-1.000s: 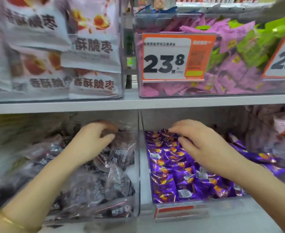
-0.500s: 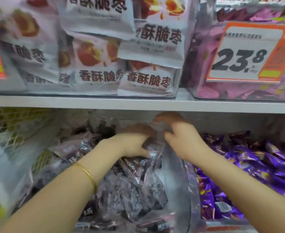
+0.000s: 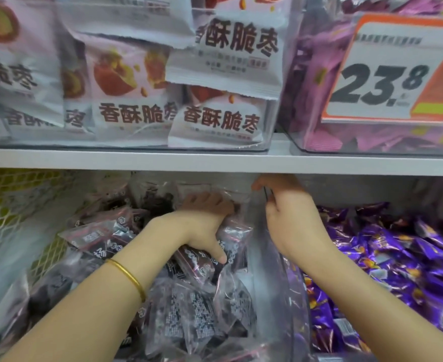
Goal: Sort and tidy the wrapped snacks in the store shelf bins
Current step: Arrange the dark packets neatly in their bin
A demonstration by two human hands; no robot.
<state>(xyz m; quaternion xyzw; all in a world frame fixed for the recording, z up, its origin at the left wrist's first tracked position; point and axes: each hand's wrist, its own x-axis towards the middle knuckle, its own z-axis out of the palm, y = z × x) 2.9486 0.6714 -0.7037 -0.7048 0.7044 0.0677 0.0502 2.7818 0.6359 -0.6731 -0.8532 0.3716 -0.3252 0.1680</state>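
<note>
Nearest us, dark snack packets in clear wrap (image 3: pixel 189 322) fill the clear plastic bin (image 3: pixel 275 296), with a gold bangle (image 3: pixel 129 278) on the left wrist above them. Our left hand (image 3: pixel 202 226) digs into the pile toward the back, thumb splayed on a packet; we cannot tell whether the buried fingers clutch one. Our right hand (image 3: pixel 291 226) curls its fingers over the bin's side wall, beside the purple foil snacks (image 3: pixel 398 257). We judge we are straightening the rear packets; the next move calls for drawing them forward. The white shelf board (image 3: pixel 215 160) sits close above our knuckles, leaving little headroom.
</note>
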